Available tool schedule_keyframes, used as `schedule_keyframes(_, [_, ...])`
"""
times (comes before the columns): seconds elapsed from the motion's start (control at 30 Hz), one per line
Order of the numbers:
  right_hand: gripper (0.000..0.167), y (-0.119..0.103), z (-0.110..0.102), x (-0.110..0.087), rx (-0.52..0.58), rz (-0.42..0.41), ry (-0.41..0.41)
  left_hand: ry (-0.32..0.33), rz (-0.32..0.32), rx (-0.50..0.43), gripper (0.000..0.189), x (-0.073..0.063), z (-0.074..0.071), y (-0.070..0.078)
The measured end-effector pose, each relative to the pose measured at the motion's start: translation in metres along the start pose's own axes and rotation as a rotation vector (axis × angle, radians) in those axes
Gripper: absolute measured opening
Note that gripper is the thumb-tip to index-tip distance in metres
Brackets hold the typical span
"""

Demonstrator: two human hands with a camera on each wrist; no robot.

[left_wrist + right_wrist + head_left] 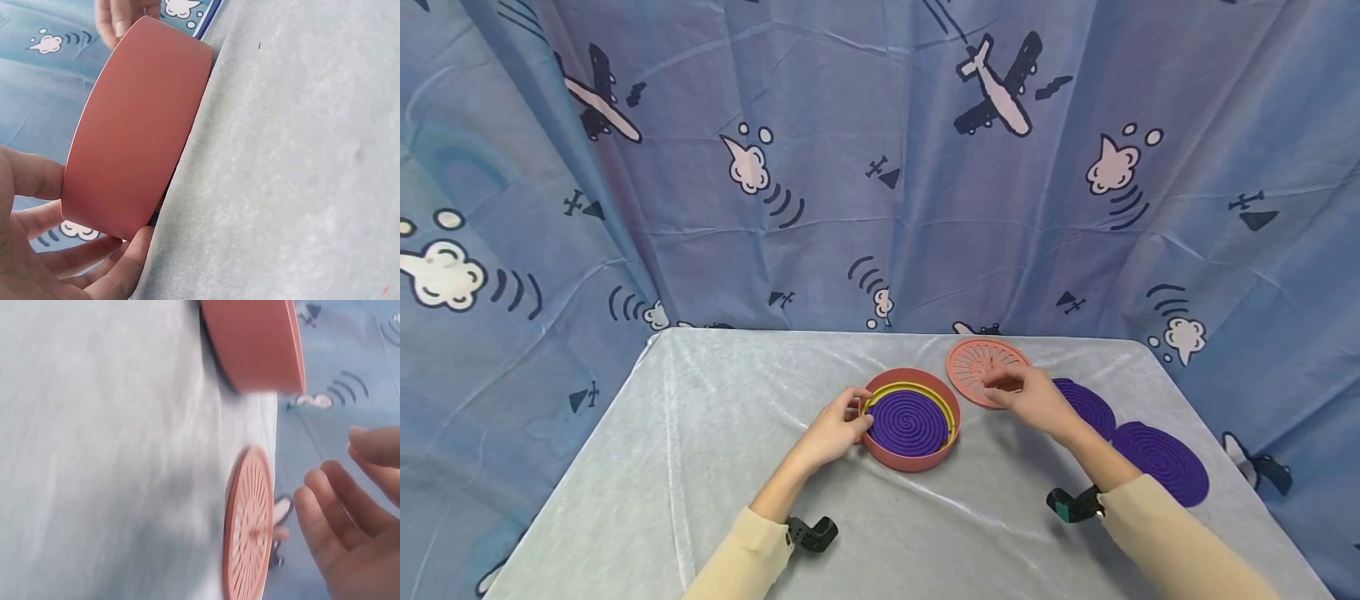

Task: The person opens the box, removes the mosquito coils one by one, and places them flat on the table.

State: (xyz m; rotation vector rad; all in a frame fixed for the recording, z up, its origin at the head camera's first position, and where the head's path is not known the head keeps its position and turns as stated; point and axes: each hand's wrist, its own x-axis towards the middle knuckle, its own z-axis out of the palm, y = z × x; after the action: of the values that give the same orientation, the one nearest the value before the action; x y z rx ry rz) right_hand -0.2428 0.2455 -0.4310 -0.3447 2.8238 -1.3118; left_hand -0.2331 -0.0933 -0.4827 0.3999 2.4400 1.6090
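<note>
A round coral-red box [912,463] stands on the table, and my left hand [833,429] grips its left side, fingers and thumb around the wall. Inside lies a purple spiral coaster [907,423] with a yellow ring [952,406] showing around it. In the left wrist view, the thumb meets the upper rim of the box [137,119] and the other fingers wrap the near end. My right hand [1033,400] is raised over a coral slotted lid [967,367], its fingers loosely bent and holding nothing. The right wrist view shows a gap between that hand [356,519] and the lid [250,531].
Two more purple spiral coasters lie at the right: one [1086,406] partly behind my right forearm, another [1165,458] nearer the right table edge. A pale grey cloth [760,367] covers the table. Behind it hangs a blue curtain [835,208] with printed planes.
</note>
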Motion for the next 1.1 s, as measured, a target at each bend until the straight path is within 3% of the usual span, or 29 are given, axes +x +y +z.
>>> schedule_keyframes(0.37, [0.021, -0.035, 0.034, 0.013, -0.008, -0.118, -0.040, -0.005, -0.004, 0.004, 0.039, 0.000, 0.000, 0.000])
schedule_keyframes(0.73, [0.024, -0.053, 0.063, 0.027, -0.022, -0.129, -0.099, 0.000, -0.010, 0.011, 0.038, 0.000, -0.001, 0.000])
schedule_keyframes(1.1, [0.027, -0.056, 0.086, 0.044, -0.027, -0.140, -0.131, 0.000, 0.006, -0.003, 0.039, -0.001, 0.000, 0.003])
